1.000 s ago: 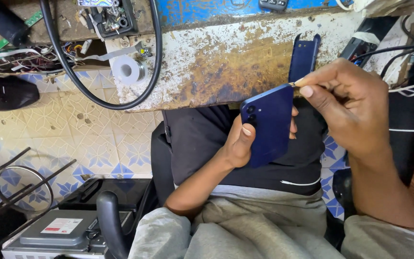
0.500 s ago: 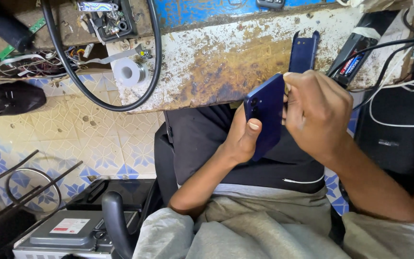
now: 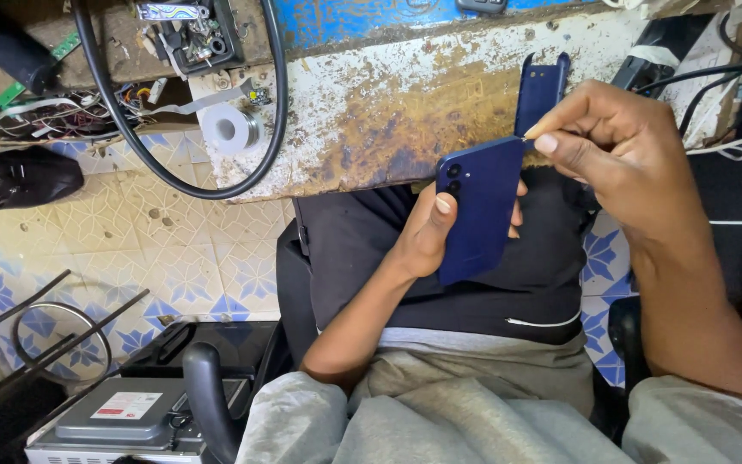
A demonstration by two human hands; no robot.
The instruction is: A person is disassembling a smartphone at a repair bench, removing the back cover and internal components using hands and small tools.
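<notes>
The left hand held a dark blue phone at centre frame, back outward, its grip wrapped round the left edge with the thumb lying on the back below the camera lenses. The right hand, at right of centre, was pinched shut on a thin pin-like tool whose tip touched the phone's upper right corner.

Half a second before, the right hand had covered the phone's top edge and the phone stood turned more edge-on; now the hand had drawn back to the right and the phone's back faced the camera again, as it had a second ago. By that, the tool had probably been re-seated at the corner, so the work at that edge looked still under way.

Behind the phone, a blue case leaned upright against the rusty front of the tabletop. A solder reel and a black cable loop sat at upper left.
</notes>
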